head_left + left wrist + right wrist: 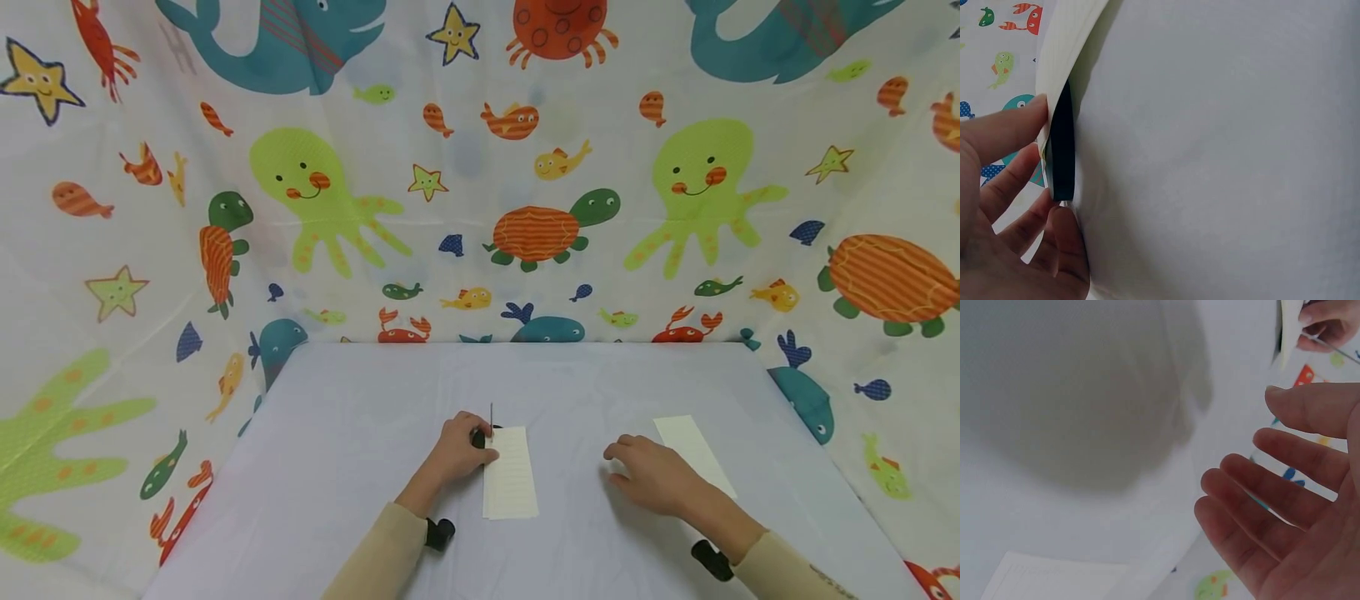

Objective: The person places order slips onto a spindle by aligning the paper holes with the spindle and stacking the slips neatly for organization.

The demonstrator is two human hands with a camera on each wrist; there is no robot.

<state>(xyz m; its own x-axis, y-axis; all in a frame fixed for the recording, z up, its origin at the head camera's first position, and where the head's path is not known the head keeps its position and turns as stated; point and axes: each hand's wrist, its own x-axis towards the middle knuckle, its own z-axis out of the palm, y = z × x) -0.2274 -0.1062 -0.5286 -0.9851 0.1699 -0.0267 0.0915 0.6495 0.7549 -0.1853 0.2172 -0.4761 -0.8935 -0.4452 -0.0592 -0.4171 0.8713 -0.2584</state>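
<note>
Two hands: seen at work on a pale grey table (360,467) walled by a sea-creature curtain (315,192).

Head view, left hand (457,450): its fingers were closed on a black binder clip (480,437) at the top left corner of a stack of lined paper slips (511,475); one thin wire lever of the clip stood upright above it.

Head view, right hand (651,475): it was laid palm down on the cloth, fingers relaxed and holding nothing, just beside a second slip of paper (693,454) lying askew; whether that slip was touched cannot be told.

Left wrist view: the clip (1063,150) was shown edge-on against the paper stack (1063,50), with a fingertip (1019,122) pressed to the sheets above it and the thumb (1066,244) beneath.

Right wrist view: the right hand's fingers (1260,500) were spread loosely and empty; a corner of lined paper (1054,578) lay below, and the left hand (1329,325) was caught far off at the frame's top.

Risk judged: the sheets could fan out of square if the clip were let snap before the edges were aligned, and the sprung lever could nip a fingertip.

Edges and room: the stack was well apart from every table edge; open cloth was left between the hands and behind the stack, while the second slip lay nearer the right edge.
</note>
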